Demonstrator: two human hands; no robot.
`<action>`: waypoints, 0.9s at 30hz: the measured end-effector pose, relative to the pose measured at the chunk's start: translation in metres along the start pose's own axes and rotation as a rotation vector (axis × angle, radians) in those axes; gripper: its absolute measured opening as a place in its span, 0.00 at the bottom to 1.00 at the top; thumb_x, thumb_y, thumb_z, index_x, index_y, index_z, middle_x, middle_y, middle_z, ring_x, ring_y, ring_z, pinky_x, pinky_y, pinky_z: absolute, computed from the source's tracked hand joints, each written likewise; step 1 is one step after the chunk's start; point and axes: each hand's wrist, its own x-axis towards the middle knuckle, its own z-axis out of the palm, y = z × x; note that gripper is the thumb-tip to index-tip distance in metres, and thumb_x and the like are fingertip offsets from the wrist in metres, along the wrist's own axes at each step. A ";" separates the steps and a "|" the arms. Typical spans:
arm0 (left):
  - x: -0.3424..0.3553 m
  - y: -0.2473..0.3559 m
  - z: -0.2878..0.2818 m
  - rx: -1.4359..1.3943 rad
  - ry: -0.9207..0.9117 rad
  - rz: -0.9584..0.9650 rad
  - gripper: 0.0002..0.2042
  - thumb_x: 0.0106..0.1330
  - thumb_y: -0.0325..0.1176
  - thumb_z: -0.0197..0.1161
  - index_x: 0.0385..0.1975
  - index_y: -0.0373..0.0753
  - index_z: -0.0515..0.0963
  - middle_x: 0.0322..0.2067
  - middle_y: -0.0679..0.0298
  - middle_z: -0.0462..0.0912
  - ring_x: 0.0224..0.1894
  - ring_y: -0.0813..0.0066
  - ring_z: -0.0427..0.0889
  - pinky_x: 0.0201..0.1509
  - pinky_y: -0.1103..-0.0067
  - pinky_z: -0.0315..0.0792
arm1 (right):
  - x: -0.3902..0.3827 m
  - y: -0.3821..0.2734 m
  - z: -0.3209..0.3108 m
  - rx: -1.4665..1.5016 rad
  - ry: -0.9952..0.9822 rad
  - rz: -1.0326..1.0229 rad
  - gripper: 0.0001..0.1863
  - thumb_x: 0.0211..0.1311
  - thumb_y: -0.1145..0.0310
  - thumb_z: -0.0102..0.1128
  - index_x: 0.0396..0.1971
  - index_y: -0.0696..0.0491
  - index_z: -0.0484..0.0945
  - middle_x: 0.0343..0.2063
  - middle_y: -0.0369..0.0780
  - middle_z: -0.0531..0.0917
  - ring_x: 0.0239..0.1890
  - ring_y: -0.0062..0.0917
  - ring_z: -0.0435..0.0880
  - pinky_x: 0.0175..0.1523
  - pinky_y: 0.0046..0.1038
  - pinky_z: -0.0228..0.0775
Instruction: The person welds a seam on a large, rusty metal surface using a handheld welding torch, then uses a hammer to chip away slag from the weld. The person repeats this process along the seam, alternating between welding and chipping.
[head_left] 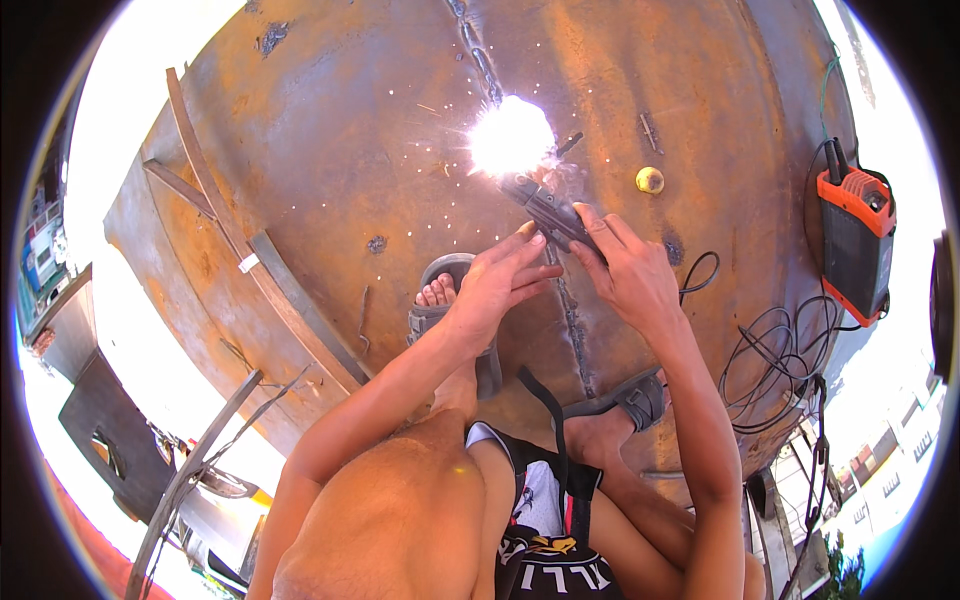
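Observation:
My left hand point(500, 282) rests its thumb and forefinger on the dark welding torch or electrode holder point(544, 208), other fingers loosely bent. My right hand point(628, 265) grips the same tool from the right. A dazzling white arc point(511, 137) with flying sparks hides the tool's tip on the rusty steel surface point(350, 150). A rough weld seam point(478, 55) runs above the glare and continues below the tool between my sandalled feet. A small yellow ball-like object point(650, 180) lies right of the arc.
An orange-and-black welding machine point(855, 240) stands at the right with coiled black cables point(775, 360). Long curved steel strips point(210, 180) lie at the left. A thin rod point(648, 130) lies near the yellow object. The curved steel's edges border bright surroundings on both sides.

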 end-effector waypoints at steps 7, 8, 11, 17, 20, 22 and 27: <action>-0.005 0.003 0.008 0.003 -0.025 0.035 0.36 0.78 0.44 0.55 0.76 0.29 0.49 0.73 0.50 0.58 0.66 0.55 0.75 0.72 0.67 0.68 | -0.002 0.003 -0.001 -0.001 -0.026 0.008 0.25 0.70 0.59 0.61 0.64 0.53 0.74 0.39 0.47 0.82 0.34 0.46 0.85 0.36 0.40 0.78; -0.004 0.002 0.007 0.007 -0.019 0.035 0.36 0.78 0.44 0.55 0.76 0.28 0.49 0.73 0.50 0.59 0.66 0.54 0.75 0.72 0.67 0.68 | -0.002 0.004 0.001 -0.012 0.018 -0.021 0.25 0.70 0.59 0.61 0.64 0.53 0.74 0.39 0.47 0.82 0.34 0.46 0.85 0.36 0.40 0.78; 0.003 -0.003 -0.004 -0.014 -0.012 -0.010 0.36 0.78 0.44 0.55 0.76 0.28 0.49 0.73 0.50 0.58 0.66 0.54 0.75 0.72 0.67 0.68 | -0.002 0.005 0.004 -0.027 0.082 -0.067 0.25 0.70 0.57 0.61 0.63 0.53 0.75 0.38 0.46 0.82 0.31 0.45 0.85 0.33 0.40 0.78; -0.007 0.006 0.013 0.025 0.001 0.021 0.36 0.78 0.44 0.55 0.76 0.29 0.50 0.71 0.52 0.62 0.65 0.56 0.76 0.70 0.68 0.69 | -0.005 0.010 0.008 -0.058 0.029 -0.028 0.25 0.71 0.53 0.60 0.61 0.51 0.76 0.35 0.43 0.82 0.26 0.42 0.85 0.29 0.40 0.78; -0.002 0.001 0.002 -0.012 -0.022 -0.011 0.35 0.78 0.44 0.55 0.75 0.29 0.51 0.72 0.52 0.61 0.65 0.56 0.76 0.70 0.68 0.70 | -0.003 0.005 0.004 -0.040 0.052 -0.043 0.25 0.71 0.54 0.59 0.62 0.51 0.76 0.35 0.43 0.82 0.27 0.42 0.85 0.29 0.40 0.78; 0.003 -0.004 -0.003 -0.016 -0.017 -0.016 0.35 0.78 0.44 0.54 0.75 0.30 0.51 0.72 0.52 0.61 0.65 0.56 0.76 0.70 0.67 0.69 | -0.003 0.006 0.006 -0.052 0.040 -0.028 0.25 0.71 0.54 0.59 0.62 0.51 0.75 0.35 0.43 0.82 0.28 0.42 0.85 0.30 0.39 0.78; 0.005 -0.005 -0.004 -0.027 -0.043 -0.014 0.36 0.78 0.45 0.55 0.76 0.30 0.50 0.72 0.51 0.61 0.66 0.55 0.75 0.70 0.67 0.69 | -0.003 0.004 0.003 -0.001 0.044 -0.037 0.25 0.71 0.56 0.60 0.64 0.51 0.74 0.35 0.43 0.81 0.27 0.42 0.84 0.29 0.40 0.76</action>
